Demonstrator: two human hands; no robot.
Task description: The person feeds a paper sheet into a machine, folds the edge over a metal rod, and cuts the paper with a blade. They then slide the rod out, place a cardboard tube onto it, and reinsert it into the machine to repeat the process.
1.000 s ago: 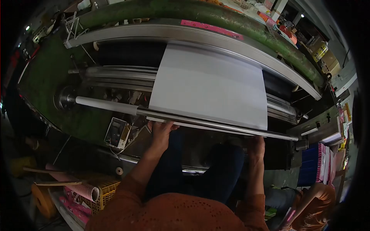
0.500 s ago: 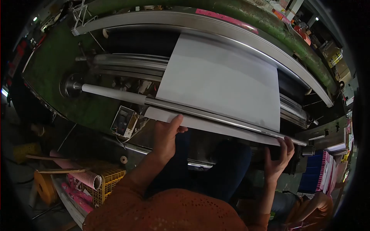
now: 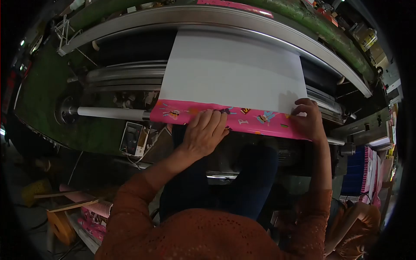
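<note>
A wide sheet of paper [image 3: 234, 67] comes down from the machine with its plain white face up. Its lower end is folded over the bar, showing a bright pink back [image 3: 190, 113] printed with cartoon figures and letters. My left hand [image 3: 203, 132] lies over this pink fold near its middle, fingers bent together around it. At the fold's right end my right hand [image 3: 310, 119] grips the paper, its fingers arched and bent at the edge. The bar [image 3: 110, 113] under the fold shows bare at the left; the pink paper hides its middle.
A long metal beam [image 3: 216, 15] spans the machine above the sheet. Left of the bar are a round flange [image 3: 68, 110] and a small open box [image 3: 135, 138] with wires. Blue and pink stacked material [image 3: 357, 169] stands at right, near another person's arm [image 3: 349, 227].
The paper's loose end has been turned up over the bar, so its pink printed side now shows. My left hand has moved onto the fold; my right hand has risen to its right end.
</note>
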